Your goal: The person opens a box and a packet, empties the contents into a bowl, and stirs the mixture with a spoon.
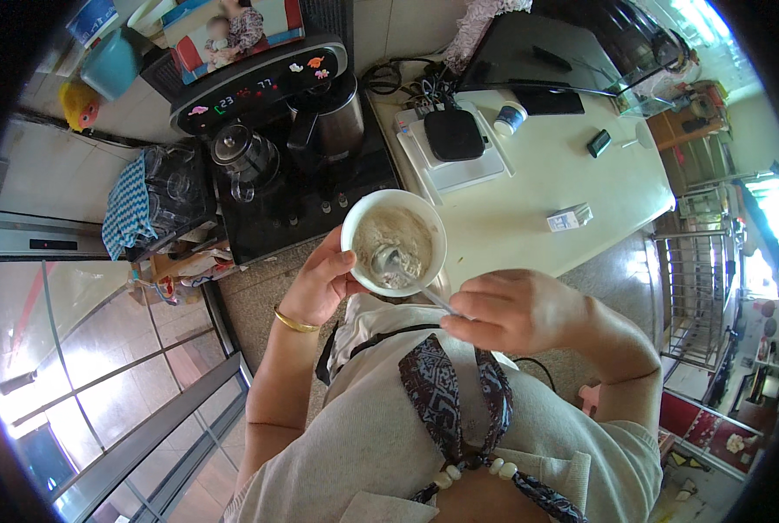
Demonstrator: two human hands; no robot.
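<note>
My left hand (322,277) holds a white bowl (440,246) by its left side, the thumb near the rim. A pale beige powder (399,225) lies in the bowl, lumpier around the spoon. My right hand (517,310) grips the handle of a metal spoon (432,297), whose head rests in the powder towards the bowl's lower left. The bowl is in front of my body, over the edge of the light table.
On the left stand a glass teapot (242,153) and a steel kettle (337,121) on a black tea-maker unit (259,225). Covered glasses (180,186) stand beside it. The light table (527,216) bears a black box (455,134), a paper cup (510,118) and a small pack (569,218).
</note>
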